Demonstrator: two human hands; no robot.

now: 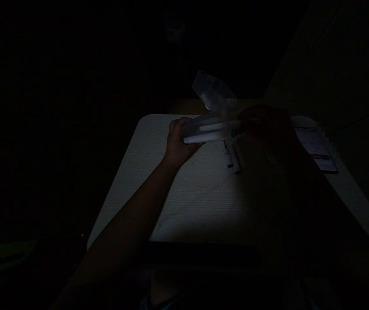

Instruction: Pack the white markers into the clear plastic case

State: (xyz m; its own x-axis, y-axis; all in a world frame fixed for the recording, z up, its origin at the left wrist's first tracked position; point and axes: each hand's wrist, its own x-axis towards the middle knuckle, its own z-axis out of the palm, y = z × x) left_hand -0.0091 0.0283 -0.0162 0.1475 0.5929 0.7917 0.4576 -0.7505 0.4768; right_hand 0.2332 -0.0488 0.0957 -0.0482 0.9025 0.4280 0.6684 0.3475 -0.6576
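My left hand (178, 137) is wrapped around the closed end of a clear plastic pouch (189, 125), tilted slightly above the table. Inside the pouch lie a white marker (204, 137) and, above it, a second white marker (215, 126). At the pouch's mouth, my right hand (262, 125) is in deep shadow; its fingers close around the outer end of the upper marker. The pouch's loose flap (215, 88) sticks up at the back. Beneath the pouch, a marker with dark print (227, 156) and another marker (236, 162) rest on the table, their upper ends hidden.
The room is very dark. Light falls on part of a white table (139, 172) with rounded corners. To the right, beside my right forearm, lies a phone (315, 150) with its screen lit. Something green (3, 256) shows at the lower left.
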